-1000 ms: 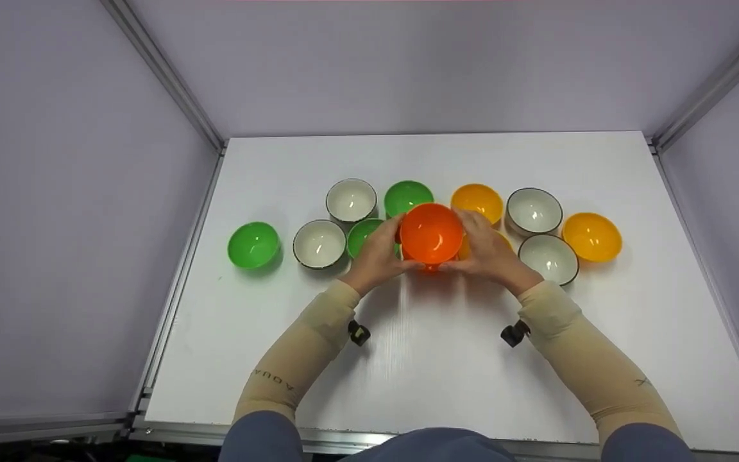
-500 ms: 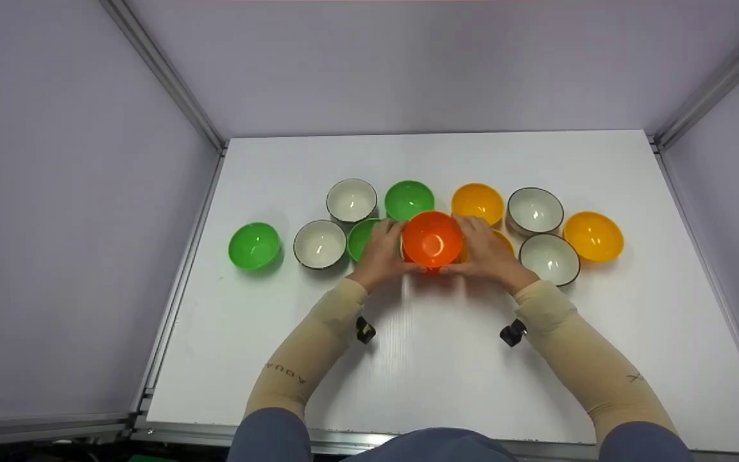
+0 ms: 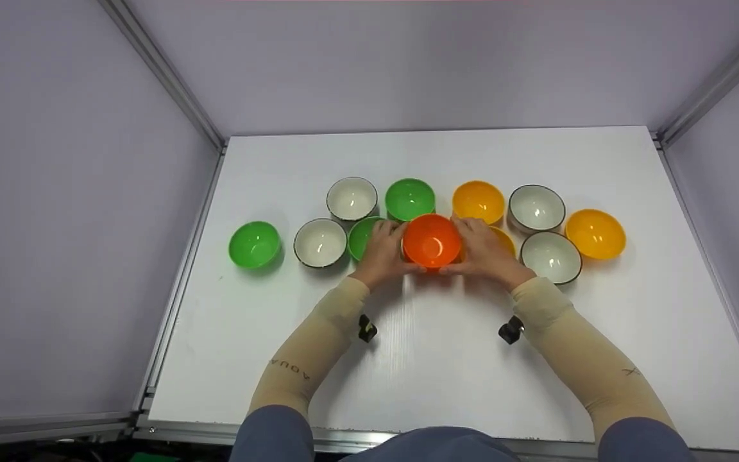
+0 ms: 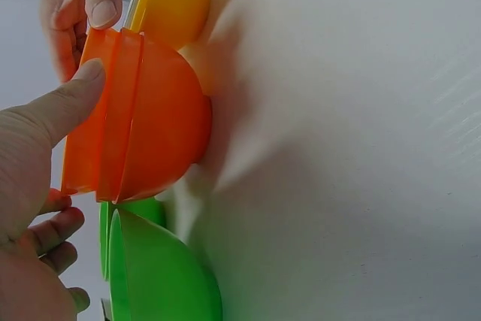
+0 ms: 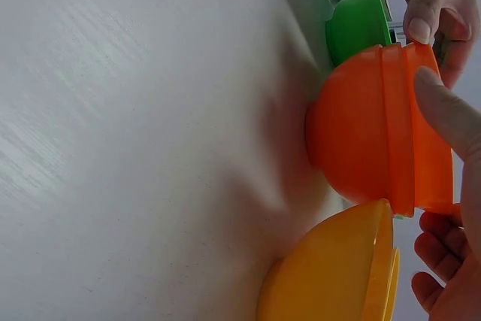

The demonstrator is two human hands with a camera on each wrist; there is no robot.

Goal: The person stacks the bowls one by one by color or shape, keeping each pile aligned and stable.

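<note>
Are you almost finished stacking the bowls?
Just started. Done: orange bowls sit nested, two rims showing in the wrist views. In hand: left hand and right hand hold that stack on the table. Left: green bowls, yellow bowls and white bowls stand single.

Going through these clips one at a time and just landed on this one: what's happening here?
A person holds an orange bowl between both hands, the left hand on one side and the right hand on the other. The wrist views show two orange rims, one bowl nested in another, with the bottom touching the white table. Around it stand green bowls, white bowls and yellow bowls.
</note>
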